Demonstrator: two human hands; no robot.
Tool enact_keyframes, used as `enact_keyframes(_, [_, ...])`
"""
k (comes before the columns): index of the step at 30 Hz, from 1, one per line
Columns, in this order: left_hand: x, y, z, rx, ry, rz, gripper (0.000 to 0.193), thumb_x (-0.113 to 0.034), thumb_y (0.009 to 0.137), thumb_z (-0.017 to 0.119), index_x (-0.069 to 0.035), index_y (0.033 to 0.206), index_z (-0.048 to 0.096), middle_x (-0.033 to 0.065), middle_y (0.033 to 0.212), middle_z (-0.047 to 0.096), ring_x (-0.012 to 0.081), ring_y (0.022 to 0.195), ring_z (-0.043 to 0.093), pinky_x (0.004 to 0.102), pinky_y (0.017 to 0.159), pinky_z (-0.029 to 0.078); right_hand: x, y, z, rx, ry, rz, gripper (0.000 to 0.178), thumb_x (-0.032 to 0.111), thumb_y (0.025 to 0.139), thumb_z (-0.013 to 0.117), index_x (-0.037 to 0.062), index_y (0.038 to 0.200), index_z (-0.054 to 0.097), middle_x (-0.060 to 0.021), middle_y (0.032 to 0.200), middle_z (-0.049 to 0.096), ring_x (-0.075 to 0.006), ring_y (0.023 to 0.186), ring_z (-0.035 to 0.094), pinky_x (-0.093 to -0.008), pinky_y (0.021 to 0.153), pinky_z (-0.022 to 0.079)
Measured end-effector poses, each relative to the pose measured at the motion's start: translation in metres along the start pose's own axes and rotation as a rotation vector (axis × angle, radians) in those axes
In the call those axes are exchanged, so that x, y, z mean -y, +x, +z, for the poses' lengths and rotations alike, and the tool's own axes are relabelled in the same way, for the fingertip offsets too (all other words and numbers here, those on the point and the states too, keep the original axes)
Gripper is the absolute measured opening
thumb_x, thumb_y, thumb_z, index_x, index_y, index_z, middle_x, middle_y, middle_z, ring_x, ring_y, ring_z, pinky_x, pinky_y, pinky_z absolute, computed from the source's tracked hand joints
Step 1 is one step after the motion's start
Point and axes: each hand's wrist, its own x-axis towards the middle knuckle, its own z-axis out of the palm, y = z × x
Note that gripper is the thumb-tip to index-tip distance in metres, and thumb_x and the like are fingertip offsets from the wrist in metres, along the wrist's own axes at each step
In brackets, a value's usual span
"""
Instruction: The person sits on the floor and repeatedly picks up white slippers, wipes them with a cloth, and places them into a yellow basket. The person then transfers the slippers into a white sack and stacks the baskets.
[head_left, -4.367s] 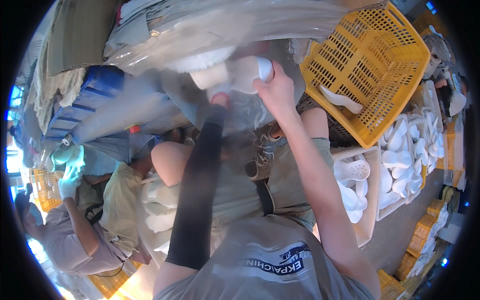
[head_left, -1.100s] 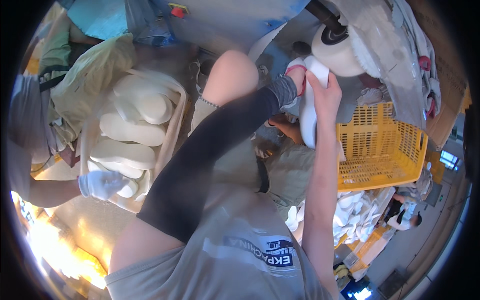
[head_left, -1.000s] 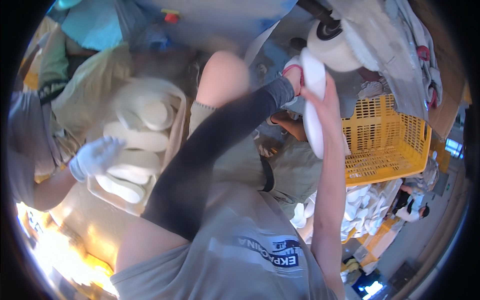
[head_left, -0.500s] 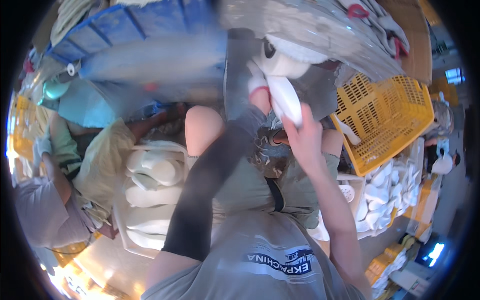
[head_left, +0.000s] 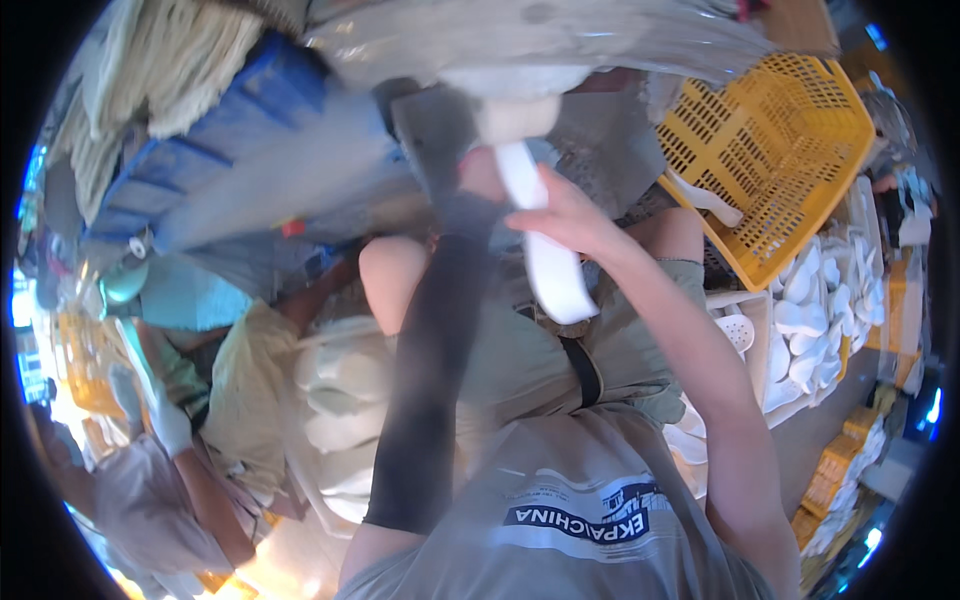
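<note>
My right hand is bare and closed around the middle of a long, white, slightly curved piece; its exact kind cannot be made out. The piece's lower end hangs over my lap, and its upper end reaches up to a blurred white drum-shaped part. My left hand, below a dark sleeve, is beside the upper end of the piece. Motion smears its fingers, so its grip does not show.
A yellow perforated crate at the right holds a white spoon-like piece. Below it lie many white pieces. More white pieces fill a container by my left leg. A blue bin and a co-worker's gloved hand are leftward.
My right hand has shifted up and left along the white piece, now gripping its middle instead of its lower end. The whole view has turned slightly.
</note>
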Motion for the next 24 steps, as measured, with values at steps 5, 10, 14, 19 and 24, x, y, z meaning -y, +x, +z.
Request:
enact_keyframes(5, [-0.086,-0.025,0.03,-0.345,-0.765,0.023,0.044,-0.033,0.109,0.042,0.002,0.127,0.062,0.017,0.12,0.069,0.0291,0.109,0.067,0.0424,0.096,0.054,0.007,-0.062,-0.021,-0.018,-0.059,-0.107,0.041,0.006,0.081,0.073,-0.0033,0.12,0.061,-0.0203,0.099,0.069,-0.0249,0.089,0.07,-0.0367,0.078,0.055])
enact_keyframes(10, [-0.141,-0.08,0.057,-0.408,-0.913,0.149,0.039,-0.038,0.109,0.046,-0.003,0.112,0.064,0.0118,0.107,0.069,0.02,0.099,0.065,0.0383,0.087,0.054,0.028,-0.115,-0.01,-0.172,-0.024,-0.052,0.048,0.015,0.087,0.077,-0.0011,0.127,0.056,-0.0254,0.098,0.068,-0.0401,0.095,0.07,-0.0426,0.082,0.055])
enact_keyframes(14, [-0.131,-0.066,0.047,-0.652,-0.344,0.181,0.028,-0.03,0.107,0.049,-0.006,0.113,0.063,0.0123,0.115,0.065,0.0225,0.109,0.061,0.0391,0.095,0.049,0.007,-0.072,0.01,-0.277,-0.194,-0.078,0.042,0.016,0.089,0.079,-0.0004,0.122,0.059,-0.0227,0.089,0.07,-0.0405,0.086,0.073,-0.0429,0.075,0.056])
enact_keyframes(19, [-0.092,-0.043,0.045,-0.6,-0.8,0.164,0.032,-0.029,0.108,0.044,-0.007,0.125,0.06,0.0127,0.122,0.063,0.0293,0.114,0.059,0.0435,0.101,0.048,-0.039,-0.06,0.007,-0.306,-0.223,-0.316,0.039,0.012,0.091,0.077,-0.0008,0.124,0.06,-0.0184,0.097,0.073,-0.0304,0.089,0.074,-0.0393,0.079,0.057])
enact_keyframes(24, [-0.08,-0.064,0.032,-0.287,-1.388,0.059,0.039,-0.032,0.109,0.042,-0.005,0.126,0.064,0.0116,0.121,0.071,0.0288,0.113,0.066,0.0417,0.105,0.05,-0.016,-0.095,-0.028,-0.004,0.351,0.286,0.064,0.015,0.084,0.084,-0.003,0.138,0.055,-0.0122,0.128,0.066,-0.0162,0.12,0.061,-0.035,0.1,0.051])
